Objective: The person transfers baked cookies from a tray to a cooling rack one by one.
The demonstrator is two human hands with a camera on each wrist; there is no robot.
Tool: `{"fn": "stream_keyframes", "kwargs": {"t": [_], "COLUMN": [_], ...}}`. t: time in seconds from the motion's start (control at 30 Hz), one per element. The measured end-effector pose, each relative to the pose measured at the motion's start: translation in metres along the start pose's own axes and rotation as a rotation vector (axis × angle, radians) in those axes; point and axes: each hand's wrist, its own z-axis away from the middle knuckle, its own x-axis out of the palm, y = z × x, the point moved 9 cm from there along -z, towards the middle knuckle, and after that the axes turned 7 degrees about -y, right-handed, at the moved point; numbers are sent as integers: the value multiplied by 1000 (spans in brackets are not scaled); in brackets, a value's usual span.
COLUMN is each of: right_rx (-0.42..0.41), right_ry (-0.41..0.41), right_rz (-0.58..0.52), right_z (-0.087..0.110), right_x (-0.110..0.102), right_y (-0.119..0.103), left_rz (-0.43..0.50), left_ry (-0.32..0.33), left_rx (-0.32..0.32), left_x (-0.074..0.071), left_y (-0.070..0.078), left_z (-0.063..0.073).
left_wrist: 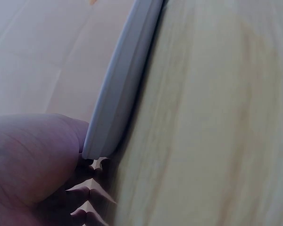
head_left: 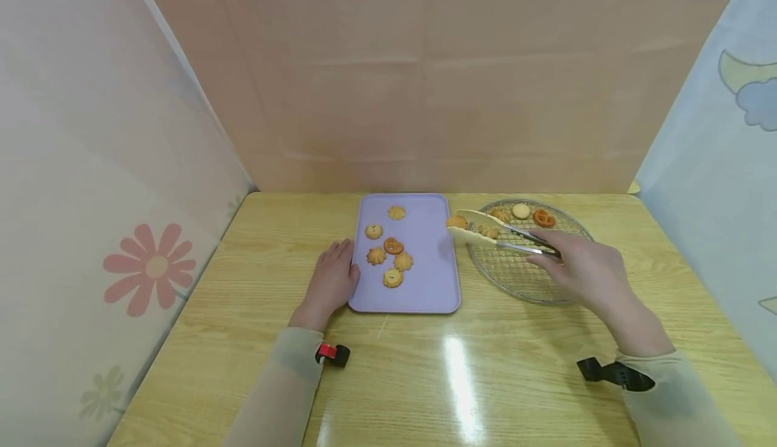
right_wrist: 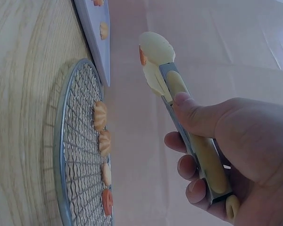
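My right hand [head_left: 585, 265] grips metal tongs [right_wrist: 198, 136] with cream-coloured tips. Between the tips is an orange-brown cookie [head_left: 456, 222], raised near the right edge of the purple tray [head_left: 427, 285]. In the right wrist view the tips largely cover this cookie. My left hand [head_left: 330, 278] holds the tray's left edge, its thumb at the rim; the fingers are partly hidden in the left wrist view. Several cookies [head_left: 376, 255] and a pretzel [head_left: 393, 245] lie on the tray's left half.
Right of the tray stands a round wire rack [head_left: 528, 285]. On it lie a pale round cookie [head_left: 521, 211], a pretzel [head_left: 543, 218] and two ridged cookies [right_wrist: 100, 116]. A tan backdrop [head_left: 425, 96] rises behind the wooden table [head_left: 394, 379], with patterned cloth [head_left: 73, 164] on both sides.
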Motion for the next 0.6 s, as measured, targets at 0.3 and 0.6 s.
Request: {"fn": "stream_keyframes", "kwargs": {"t": [0.3, 0.6], "right_rx": [35, 127], "right_ry": [-5, -66], "right_rz": [12, -15], "right_z": [6, 12], "right_x": [-6, -5], "right_y": [11, 29], "left_rz": [6, -10], "left_ry": [2, 15], "left_rx": [4, 5], "left_x": [2, -1], "left_y": [1, 1], "left_z": [0, 1]}}
